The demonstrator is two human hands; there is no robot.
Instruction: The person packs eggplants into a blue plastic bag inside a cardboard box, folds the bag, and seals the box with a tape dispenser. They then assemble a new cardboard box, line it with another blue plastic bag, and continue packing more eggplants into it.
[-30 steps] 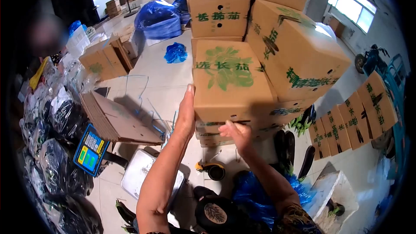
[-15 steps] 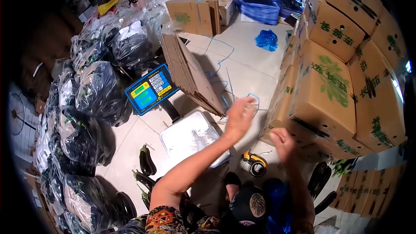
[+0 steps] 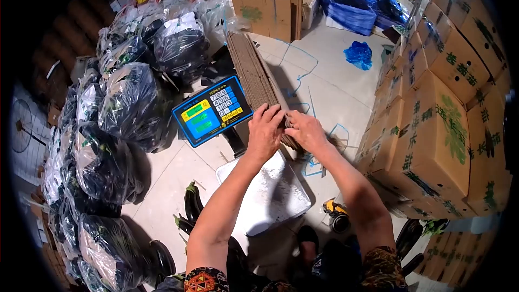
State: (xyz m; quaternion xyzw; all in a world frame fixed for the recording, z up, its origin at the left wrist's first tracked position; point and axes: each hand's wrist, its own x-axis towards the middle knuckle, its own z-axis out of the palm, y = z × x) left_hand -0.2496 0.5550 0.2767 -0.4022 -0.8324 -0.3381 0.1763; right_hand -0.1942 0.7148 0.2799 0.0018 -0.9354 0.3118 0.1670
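Evidently, the stack of flattened cardboard lies straight ahead of the hands, its near end right beneath them. Its long axis slants from that end away to the far left, so the 2 hands meet it at 1 short end rather than along a side. Neither hand is clearly nearer: the left hand touches the end's left part, fingers bent over the sheet edges, while the right hand touches its right part, thumb and fingers drawn together. I cannot tell whether either has closed on a sheet, or on how many.

The stack stands on edge on the floor, just beyond the far edge of the white scale platform; the scale display is just beside it on the left. Off the platform's near right corner sits a yellow tape dispenser; near its left edge lies a dark eggplant. Toward the floor's left side are full clear bags, and toward its right, well apart from the stack, rise piled printed cartons.
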